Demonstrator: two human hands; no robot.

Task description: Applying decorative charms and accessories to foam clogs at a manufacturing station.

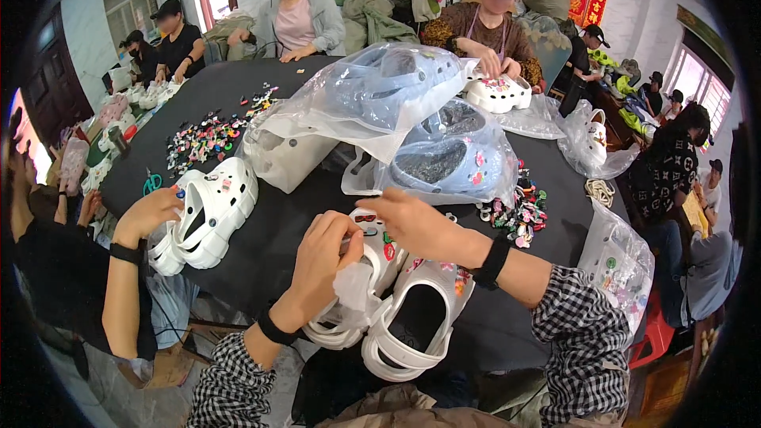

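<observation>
Two white clogs stand side by side at the table's near edge, dotted with colourful charms. My left hand (321, 257) is bent over the left clog (374, 257), its fingers curled together; what they hold, if anything, is hidden. Thin crumpled plastic (353, 285) lies against that clog below the hand. Above the same clog's toe is my right hand (412, 226), fingers pressed together, and I cannot make out anything between them. The right clog (420, 321) has its opening toward me, with charms on its upper.
Bagged blue clogs (452, 154) are piled ahead. Loose charms lie in a right heap (523, 210) and a left heap (208, 136). At left, a co-worker's hand (154, 210) touches white clogs (218, 218), near green scissors (151, 182). A bagged clog (614, 265) lies at right.
</observation>
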